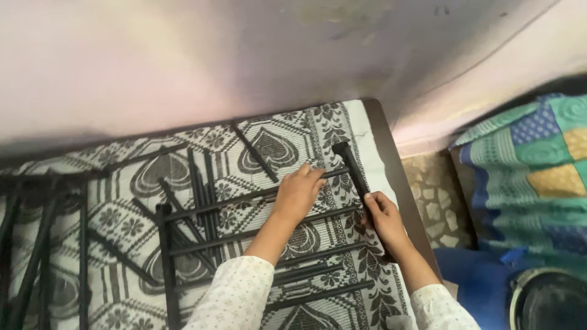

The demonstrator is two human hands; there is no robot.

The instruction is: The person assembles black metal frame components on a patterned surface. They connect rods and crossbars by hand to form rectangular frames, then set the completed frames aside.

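Beneath hands [298, 192], heart-patterned bedcloth [122, 214]

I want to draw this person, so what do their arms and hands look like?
Both arms wear long, loose sleeves of white cloth dotted with a tiny, faint pattern. The left sleeve and the right sleeve both stop partway along the forearm. The left hand and right hand are bare, with no gloves; no rings, bracelets or watch show.

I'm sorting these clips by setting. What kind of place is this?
Probably a room in a home: a patterned cloth covers a table set against a plain wall, a patchwork quilt lies at the right, and the floor is stone-chip.
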